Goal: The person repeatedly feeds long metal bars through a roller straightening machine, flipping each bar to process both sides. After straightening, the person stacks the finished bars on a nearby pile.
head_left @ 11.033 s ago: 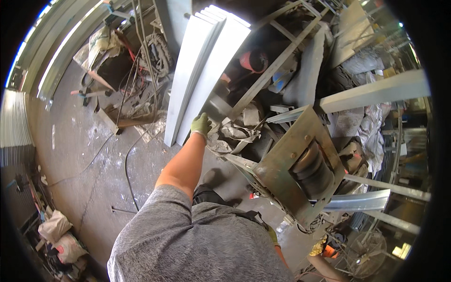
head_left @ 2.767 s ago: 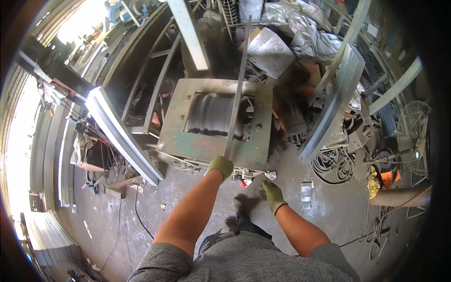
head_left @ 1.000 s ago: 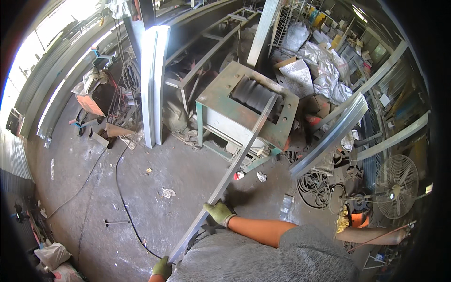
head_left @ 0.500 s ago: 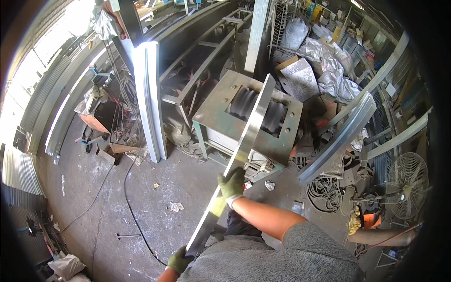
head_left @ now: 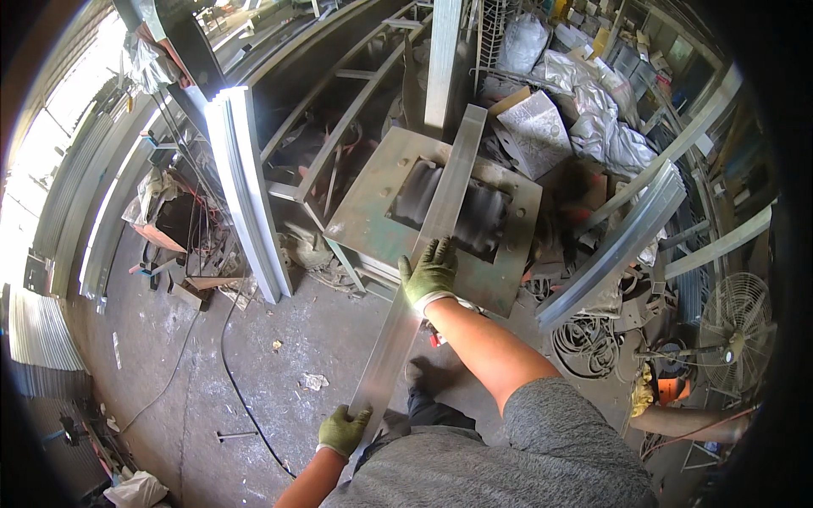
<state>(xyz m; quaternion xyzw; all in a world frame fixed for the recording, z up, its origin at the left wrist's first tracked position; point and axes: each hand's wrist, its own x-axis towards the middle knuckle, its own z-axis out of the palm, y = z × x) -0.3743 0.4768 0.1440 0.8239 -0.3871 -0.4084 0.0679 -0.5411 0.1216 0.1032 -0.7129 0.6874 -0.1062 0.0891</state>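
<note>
Though long, bar [head_left: 453,182] under right grip [head_left: 430,275]

Wears a dull olive-green glove [head_left: 339,433] on the left hand [head_left: 343,429] and one to match on the right hand [head_left: 433,274], snug and darker in patches. Has a pale cuff [head_left: 435,300] at the wrist of the right one. Goes bare along the right forearm [head_left: 478,343], from that cuff up past the elbow to a short grey sleeve [head_left: 561,422]. Is dressed, on the near side of both hands, in a mottled grey shirt [head_left: 500,467], flecked light and dark and loosely creased. Wears, between the hands, dark trousers [head_left: 436,412] and a dark, dusty-looking shoe [head_left: 416,374], partly hidden.
</note>
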